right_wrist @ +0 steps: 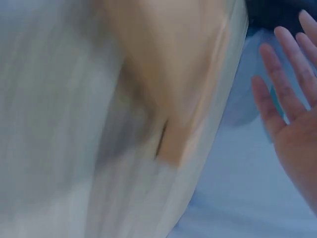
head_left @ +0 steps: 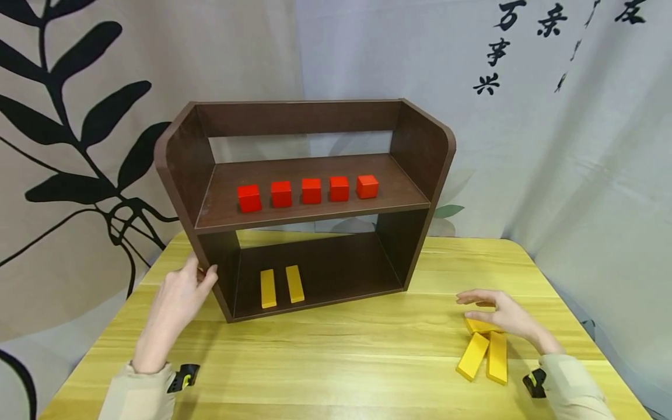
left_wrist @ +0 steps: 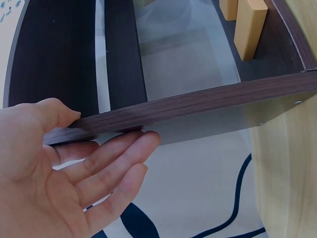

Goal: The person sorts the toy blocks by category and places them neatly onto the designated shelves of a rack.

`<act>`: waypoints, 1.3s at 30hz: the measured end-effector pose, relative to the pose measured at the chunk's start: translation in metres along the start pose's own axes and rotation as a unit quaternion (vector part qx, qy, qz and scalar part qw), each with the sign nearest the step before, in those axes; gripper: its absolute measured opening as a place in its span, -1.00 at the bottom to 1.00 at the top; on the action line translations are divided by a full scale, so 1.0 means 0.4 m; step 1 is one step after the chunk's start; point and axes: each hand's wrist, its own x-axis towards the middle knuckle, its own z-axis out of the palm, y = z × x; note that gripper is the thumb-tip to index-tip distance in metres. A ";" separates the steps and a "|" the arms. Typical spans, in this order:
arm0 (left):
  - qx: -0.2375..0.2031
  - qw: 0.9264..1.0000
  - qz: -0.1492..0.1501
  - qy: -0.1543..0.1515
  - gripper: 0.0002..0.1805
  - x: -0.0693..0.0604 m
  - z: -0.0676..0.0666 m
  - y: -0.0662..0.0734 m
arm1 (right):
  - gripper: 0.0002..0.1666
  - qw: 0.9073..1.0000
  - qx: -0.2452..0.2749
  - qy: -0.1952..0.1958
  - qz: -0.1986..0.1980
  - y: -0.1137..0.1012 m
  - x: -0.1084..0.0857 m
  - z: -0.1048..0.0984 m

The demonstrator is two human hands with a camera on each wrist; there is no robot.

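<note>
We note the left hand grasping the dark brown shelf by its left side panel; in the left wrist view the thumb lies along the panel's edge, with the fingers extended on the outer face. The shelf stands on the desk, to the right of this hand.

The right hand is released, fingers loose, palm down, over a small group of yellow blocks. We count three: the topmost block just under the fingers, two more slanting out nearer the wrist. We cannot tell whether the fingertips touch; the right wrist view shows straight fingers apart from a blurred block.

Just right of the left hand, on the lower board, two yellow pieces sit side by side, a gap between them. Above and to the right of that hand, five red cubes form a spaced row on the upper board. Beyond both hands we see pale cloth, with dark leaves at left and black characters at right.
</note>
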 end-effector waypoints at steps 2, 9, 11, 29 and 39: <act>0.000 1.000 0.001 0.001 -0.69 0.000 0.000 0.000 | -0.56 1.000 0.007 -0.011 0.018 0.022 -0.020 -0.020; -0.002 1.000 0.003 0.001 -0.69 -0.001 0.002 -0.001 | -0.52 0.997 -0.007 -0.052 0.049 0.084 -0.071 -0.056; -0.003 1.000 0.002 0.000 -0.69 -0.001 0.002 -0.001 | -0.52 0.997 -0.003 -0.061 0.041 0.097 -0.081 -0.055; 0.000 1.000 0.003 0.002 -0.67 0.000 0.003 -0.003 | -0.58 0.995 0.049 -0.087 0.027 0.135 -0.107 -0.075; -0.003 1.000 0.007 0.006 -0.69 0.000 0.003 -0.005 | -0.60 0.998 -0.007 -0.042 0.051 0.128 -0.097 -0.053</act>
